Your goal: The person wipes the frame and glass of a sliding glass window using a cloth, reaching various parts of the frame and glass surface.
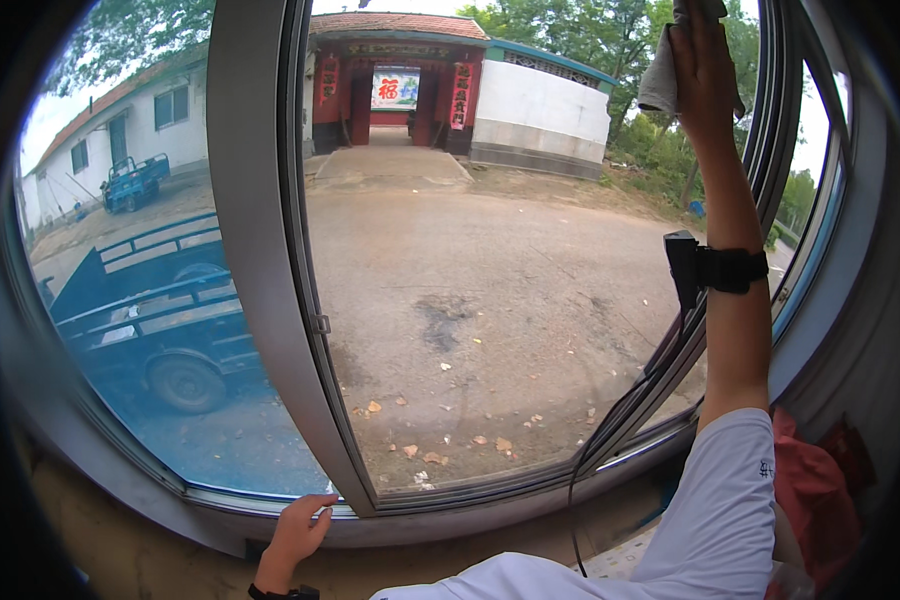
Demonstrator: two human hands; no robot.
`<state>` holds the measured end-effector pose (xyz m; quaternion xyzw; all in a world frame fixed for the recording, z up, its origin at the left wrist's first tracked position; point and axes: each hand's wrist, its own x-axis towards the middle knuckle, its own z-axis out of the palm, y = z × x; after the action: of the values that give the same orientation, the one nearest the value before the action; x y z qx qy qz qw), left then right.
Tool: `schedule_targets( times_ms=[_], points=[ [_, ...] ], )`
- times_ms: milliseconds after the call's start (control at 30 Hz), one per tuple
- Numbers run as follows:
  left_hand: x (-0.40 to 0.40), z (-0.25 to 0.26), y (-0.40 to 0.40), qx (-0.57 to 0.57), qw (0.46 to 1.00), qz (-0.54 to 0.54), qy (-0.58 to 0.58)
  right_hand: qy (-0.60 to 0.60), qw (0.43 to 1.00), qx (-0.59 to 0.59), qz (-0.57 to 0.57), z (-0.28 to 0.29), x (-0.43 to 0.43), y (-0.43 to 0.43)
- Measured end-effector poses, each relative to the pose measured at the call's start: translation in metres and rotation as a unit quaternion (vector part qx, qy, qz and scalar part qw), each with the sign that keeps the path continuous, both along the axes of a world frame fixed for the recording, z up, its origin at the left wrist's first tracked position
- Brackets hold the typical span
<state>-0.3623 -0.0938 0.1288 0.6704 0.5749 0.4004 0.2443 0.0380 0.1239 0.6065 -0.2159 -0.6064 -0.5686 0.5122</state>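
My right hand [701, 71] is raised at the top right, its palm side pressing a folded grey cloth [658, 79] near the upper part of the window pane. A black strap with a small device [682, 262] circles that forearm, and a black cable [581, 480] hangs from it. My left hand [300, 525] rests at the lower window track [259, 504], fingers slightly bent, near the foot of the wide grey frame post [270, 225]. It holds nothing visible. A small latch [321, 324] sits on the post's inner edge.
Metal frame bars [765, 142] stand right of my raised arm. Red fabric [810, 495] lies at the lower right. Beyond the glass are a blue cargo cart [165, 322], a paved yard with dry leaves, a red gateway and a white wall [540, 105].
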Motion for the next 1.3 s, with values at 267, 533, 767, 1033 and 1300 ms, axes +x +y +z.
schedule_targets(
  times_ms=[267,533,767,1033,1300],
  points=[
    [0.026,0.086,0.022,0.203,0.978,-0.007,0.039,-0.144,0.976,-0.144,0.080,-0.180,-0.112,-0.031],
    [0.111,0.116,0.052,0.358,0.928,-0.098,-0.036,-0.255,0.780,-0.424,0.383,-0.337,-0.101,-0.065],
    [0.183,0.102,0.067,0.375,0.925,0.030,0.051,-0.028,0.385,-0.744,0.546,-0.350,-0.087,-0.066],
    [0.189,0.102,0.092,0.418,0.880,0.060,0.217,0.098,0.022,-0.809,0.579,-0.349,-0.057,-0.065],
    [0.125,0.219,0.102,0.555,0.757,0.155,0.309,0.021,0.181,-0.803,0.568,-0.350,0.045,-0.063]
  ],
)
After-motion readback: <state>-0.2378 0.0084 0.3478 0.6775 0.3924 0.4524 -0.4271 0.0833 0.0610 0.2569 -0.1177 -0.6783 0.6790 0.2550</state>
